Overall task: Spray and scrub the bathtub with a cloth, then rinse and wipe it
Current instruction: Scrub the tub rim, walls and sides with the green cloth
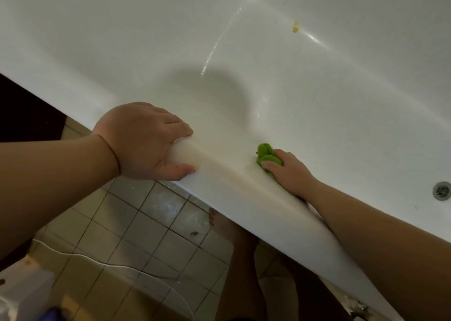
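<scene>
The fingers (269, 165) of the right hand (289, 174) curl round a bunched green cloth (266, 155), pressing it onto the inner slope of the bathtub (317, 81) just inside the rim (219, 171). The fingers of the left hand (144, 140) wrap over that same rim, thumb on the outer lip, bracing the body; this hand holds nothing else. The tub's white surface shows wet streaks running down toward the curved floor, and a small yellow speck (295, 29) sits well away on the far wall. By my reading the step in hand is scrubbing, working the near wall close to the edge; whether it is the scrub or the final wipe cannot be settled from here, and no spray bottle is plainly visible. The next move likely calls for sweeping the cloth down and outward across the slope, keeping pressure even so it does not skid on the slick enamel. Open room is generous inside the tub, with nothing between the cloth and the far wall. The round metal fitting (441, 190) lies to the right on the near wall. Outside, the tiled floor (151, 225) holds a bare foot (223, 225) close under the rim and 1 thin white cord (97, 262) trailing across.
</scene>
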Action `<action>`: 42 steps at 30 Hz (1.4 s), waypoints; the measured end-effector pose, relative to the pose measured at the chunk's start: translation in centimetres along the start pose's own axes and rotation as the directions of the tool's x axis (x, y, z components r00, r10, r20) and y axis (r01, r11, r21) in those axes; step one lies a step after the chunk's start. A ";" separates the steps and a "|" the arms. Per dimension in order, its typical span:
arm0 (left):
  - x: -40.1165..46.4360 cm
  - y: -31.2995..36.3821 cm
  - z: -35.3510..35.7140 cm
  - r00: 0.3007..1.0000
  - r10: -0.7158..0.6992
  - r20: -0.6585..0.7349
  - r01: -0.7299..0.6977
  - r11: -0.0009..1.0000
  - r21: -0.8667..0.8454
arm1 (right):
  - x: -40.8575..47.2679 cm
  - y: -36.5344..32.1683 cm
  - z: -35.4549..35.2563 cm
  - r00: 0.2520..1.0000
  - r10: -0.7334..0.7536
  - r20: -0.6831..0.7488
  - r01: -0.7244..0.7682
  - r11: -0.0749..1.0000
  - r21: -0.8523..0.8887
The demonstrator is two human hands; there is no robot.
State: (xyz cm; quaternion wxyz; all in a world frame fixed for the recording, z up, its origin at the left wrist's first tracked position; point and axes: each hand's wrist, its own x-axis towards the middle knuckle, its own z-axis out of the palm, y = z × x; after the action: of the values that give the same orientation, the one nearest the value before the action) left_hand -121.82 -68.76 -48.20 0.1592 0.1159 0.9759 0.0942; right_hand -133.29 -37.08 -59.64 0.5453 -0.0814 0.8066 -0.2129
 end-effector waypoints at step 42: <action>-1.2 -5.7 -1.1 0.996 0.026 0.087 -0.027 1.000 0.015 | 9.3 1.4 2.8 0.977 0.211 -0.011 -0.211 0.977 0.001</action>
State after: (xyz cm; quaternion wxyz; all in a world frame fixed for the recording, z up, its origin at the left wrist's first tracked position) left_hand -122.17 -74.69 -48.04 0.1993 0.1339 0.9672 0.0834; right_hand -134.21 -39.95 -69.01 0.5605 0.0057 0.8137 -0.1540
